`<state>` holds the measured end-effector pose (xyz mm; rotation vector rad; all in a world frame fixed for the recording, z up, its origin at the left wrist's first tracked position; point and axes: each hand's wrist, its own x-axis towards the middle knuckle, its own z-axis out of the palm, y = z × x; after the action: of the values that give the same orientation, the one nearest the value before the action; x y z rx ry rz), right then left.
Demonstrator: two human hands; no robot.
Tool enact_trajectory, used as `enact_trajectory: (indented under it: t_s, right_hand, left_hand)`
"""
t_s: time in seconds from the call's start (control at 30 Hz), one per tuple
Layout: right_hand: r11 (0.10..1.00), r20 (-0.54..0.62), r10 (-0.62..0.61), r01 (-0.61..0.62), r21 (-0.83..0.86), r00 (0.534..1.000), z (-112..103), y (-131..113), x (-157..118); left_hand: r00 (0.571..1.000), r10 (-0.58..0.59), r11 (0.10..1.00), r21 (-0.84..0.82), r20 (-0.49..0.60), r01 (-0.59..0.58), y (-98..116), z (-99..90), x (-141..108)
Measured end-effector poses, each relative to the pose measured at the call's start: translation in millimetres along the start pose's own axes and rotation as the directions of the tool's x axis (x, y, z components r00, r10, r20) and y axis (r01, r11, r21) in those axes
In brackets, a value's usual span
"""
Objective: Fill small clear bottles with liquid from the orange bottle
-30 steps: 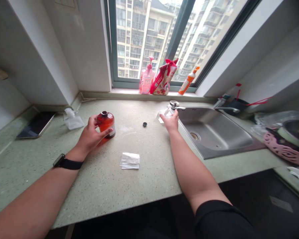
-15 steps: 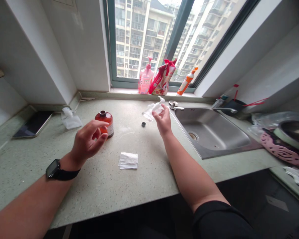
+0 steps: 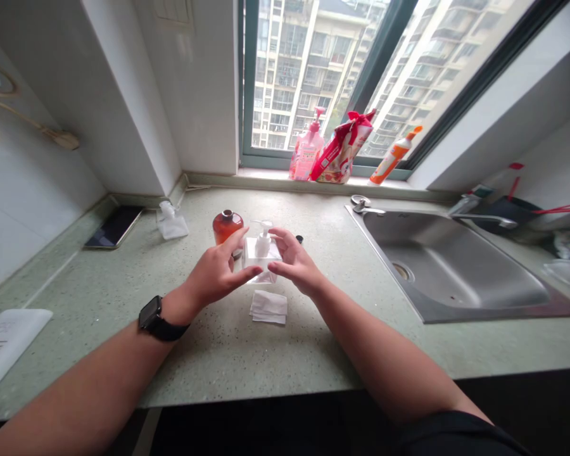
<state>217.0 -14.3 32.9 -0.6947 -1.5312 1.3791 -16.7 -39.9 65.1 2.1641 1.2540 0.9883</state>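
In the head view, one pump bottle [image 3: 263,250] has moved from beside the sink [image 3: 456,272] to the mid-counter, held in the right hand's [image 3: 272,249] fingers. The left hand's [image 3: 253,250] fingers stand wide beside it, contact unclear. Around them are one brown bottle [image 3: 227,228], one cap [image 3: 299,239] and one tissue stack [image 3: 268,307].

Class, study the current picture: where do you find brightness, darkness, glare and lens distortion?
Head view: the window is brightest, its upper parts washed out; head view: near-black below the counter; head view: whitish glare inside the sink; head view: wide-angle stretching toward the edges; head view: the clear bottle has faint outlines.
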Motion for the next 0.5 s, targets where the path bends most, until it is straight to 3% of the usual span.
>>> enact_trajectory:
  t_s: [0.17, 0.37, 0.5]
  right_hand:
    - [0.994, 0.072, -0.033, 0.040, -0.100, 0.997, -9, 5, 2]
    - [0.975, 0.091, -0.052, 0.070, -0.209, 0.995, -14, 6, 1]
    - [0.979, 0.095, -0.057, 0.075, -0.190, 0.994, -8, 3, -1]
  left_hand:
    - [0.988, -0.091, 0.994, -0.042, 0.127, 0.097, -1, -1.0, 6]
    - [1.000, -0.010, 0.996, -0.090, 0.024, 0.012, -5, -0.4, 5]
    - [0.999, 0.024, 1.000, 0.008, -0.048, -0.024, -4, 1.1, 2]
